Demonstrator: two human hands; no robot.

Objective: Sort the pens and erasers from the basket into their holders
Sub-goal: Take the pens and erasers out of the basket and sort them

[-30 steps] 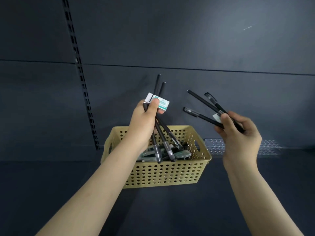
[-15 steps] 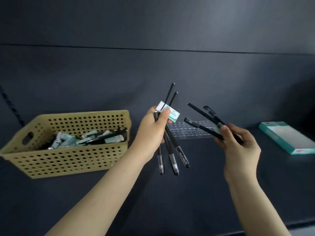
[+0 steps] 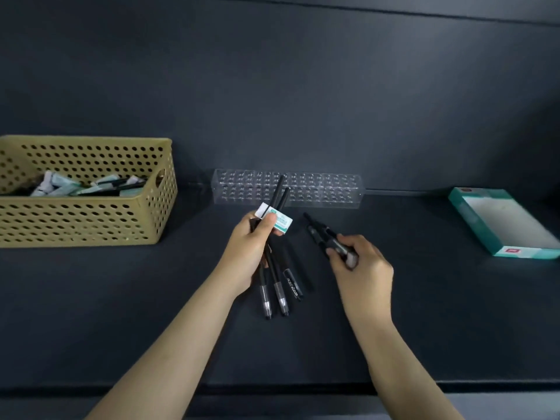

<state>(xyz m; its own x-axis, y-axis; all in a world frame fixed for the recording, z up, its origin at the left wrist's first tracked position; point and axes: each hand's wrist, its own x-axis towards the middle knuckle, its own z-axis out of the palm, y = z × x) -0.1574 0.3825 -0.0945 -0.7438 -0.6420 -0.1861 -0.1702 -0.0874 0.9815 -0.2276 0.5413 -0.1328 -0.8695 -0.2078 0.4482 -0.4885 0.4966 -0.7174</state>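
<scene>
Pens (image 3: 278,294) fill both hands. The left hand (image 3: 251,253) is curled round a bundle of three black ones, caps hanging toward six o'clock and tail ends sticking up toward twelve. Its thumb pins a white-and-green eraser (image 3: 274,219) against the top of the bundle. The right hand (image 3: 360,268), near it at three o'clock, is closed round a second bunch of black pens (image 3: 318,231) whose free ends point toward eleven o'clock; how many it holds cannot be told. The two hands are apart, not touching, both over the dark shelf (image 3: 121,298).

At nine o'clock from the hands stands the tan perforated basket (image 3: 85,219), with a jumble of wrapped erasers and black pens (image 3: 91,184) lying in it. At twelve o'clock, against the back wall, is the clear pen holder (image 3: 321,189), a long block with rows of holes. The tail ends of the left hand's pens overlap it in the head view, though whether they touch it cannot be told. At two o'clock, well apart from the hands, lies an open teal box (image 3: 512,222) with a white inside.
</scene>
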